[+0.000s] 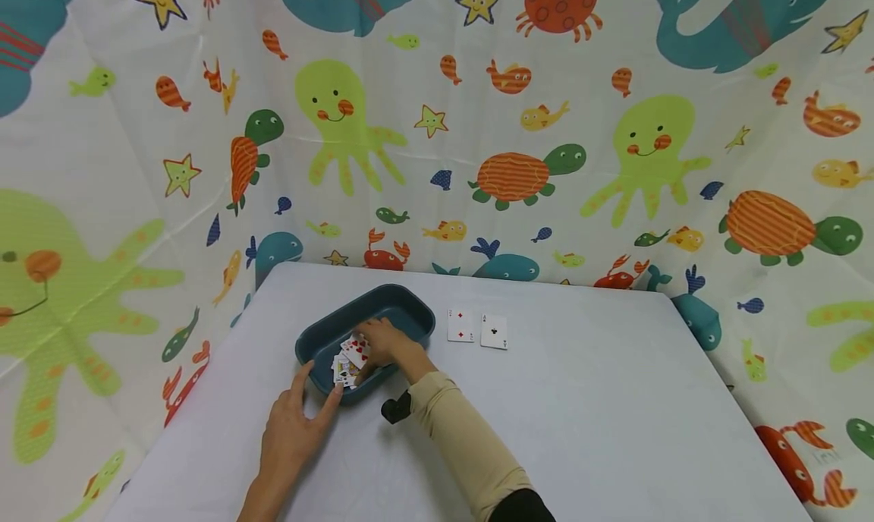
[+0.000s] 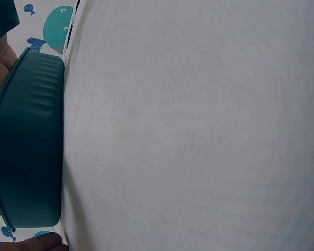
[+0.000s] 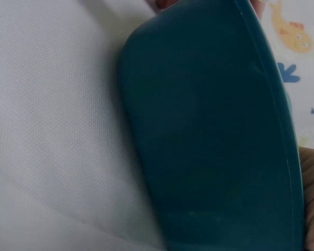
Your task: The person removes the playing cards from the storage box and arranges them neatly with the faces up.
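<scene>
A dark teal tray (image 1: 415, 309) with rounded corners stands on the table and holds several playing cards (image 1: 346, 370), face up and overlapping. My right hand (image 1: 388, 344) reaches into the tray from its near side. Its curled fingers and thumb grip at a tilted card with red hearts (image 1: 356, 350); the fingertips are partly hidden. My left hand (image 1: 293, 425) is at the tray's near left corner, thumb and forefinger spread apart and touching the rim. In the left wrist view, fingers (image 2: 39, 243) lie beside the tray's end. The right wrist view shows mostly the tray's outer wall (image 3: 204, 120).
Two playing cards, one with red diamonds (image 1: 460, 325) and one with black clubs (image 1: 495, 331), lie face up side by side to the right of the tray. A white cloth covers the table (image 1: 580, 400). Behind hangs a curtain (image 1: 423, 173) printed with sea animals.
</scene>
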The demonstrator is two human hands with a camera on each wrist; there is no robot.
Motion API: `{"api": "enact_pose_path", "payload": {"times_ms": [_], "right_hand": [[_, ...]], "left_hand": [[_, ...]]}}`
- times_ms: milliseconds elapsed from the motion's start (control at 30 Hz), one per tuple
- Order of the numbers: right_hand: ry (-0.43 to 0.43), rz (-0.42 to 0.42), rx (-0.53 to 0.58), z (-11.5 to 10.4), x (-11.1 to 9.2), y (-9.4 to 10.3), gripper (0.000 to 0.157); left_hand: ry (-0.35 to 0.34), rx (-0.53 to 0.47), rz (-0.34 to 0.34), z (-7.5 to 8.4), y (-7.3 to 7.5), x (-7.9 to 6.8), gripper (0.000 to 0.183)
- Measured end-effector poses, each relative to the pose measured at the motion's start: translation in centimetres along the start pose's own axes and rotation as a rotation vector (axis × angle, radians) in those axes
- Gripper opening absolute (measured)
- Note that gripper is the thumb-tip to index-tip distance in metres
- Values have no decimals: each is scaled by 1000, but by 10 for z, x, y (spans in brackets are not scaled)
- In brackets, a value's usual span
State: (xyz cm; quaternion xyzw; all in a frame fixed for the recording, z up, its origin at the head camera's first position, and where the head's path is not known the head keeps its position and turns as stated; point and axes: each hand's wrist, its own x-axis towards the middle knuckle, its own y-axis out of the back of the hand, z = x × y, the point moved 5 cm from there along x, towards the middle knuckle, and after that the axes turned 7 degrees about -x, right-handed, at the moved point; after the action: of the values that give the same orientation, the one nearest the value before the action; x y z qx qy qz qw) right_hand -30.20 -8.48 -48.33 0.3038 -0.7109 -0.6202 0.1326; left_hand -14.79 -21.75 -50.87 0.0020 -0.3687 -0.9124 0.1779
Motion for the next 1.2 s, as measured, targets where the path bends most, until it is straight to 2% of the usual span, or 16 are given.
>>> {"api": "enact_pose_path", "payload": {"times_ms": [233, 467, 733, 1100, 1200], "right_hand": [[-64, 28, 53, 1, -2, 2, 99], [-66, 46, 96, 3, -3, 2, 100], [-85, 60, 146, 4, -3, 1, 107], [-95, 92, 118, 4, -2, 1, 104], [-73, 74, 69, 4, -2, 1, 107]], "left_hand": [[-14, -9, 3, 0, 1, 0, 81], [-4, -8, -6, 0, 1, -1, 82], [-23, -9, 14, 1, 2, -1, 81], [-26, -12, 21, 3, 2, -1, 80], [-17, -12, 14, 2, 1, -2, 80]]}}
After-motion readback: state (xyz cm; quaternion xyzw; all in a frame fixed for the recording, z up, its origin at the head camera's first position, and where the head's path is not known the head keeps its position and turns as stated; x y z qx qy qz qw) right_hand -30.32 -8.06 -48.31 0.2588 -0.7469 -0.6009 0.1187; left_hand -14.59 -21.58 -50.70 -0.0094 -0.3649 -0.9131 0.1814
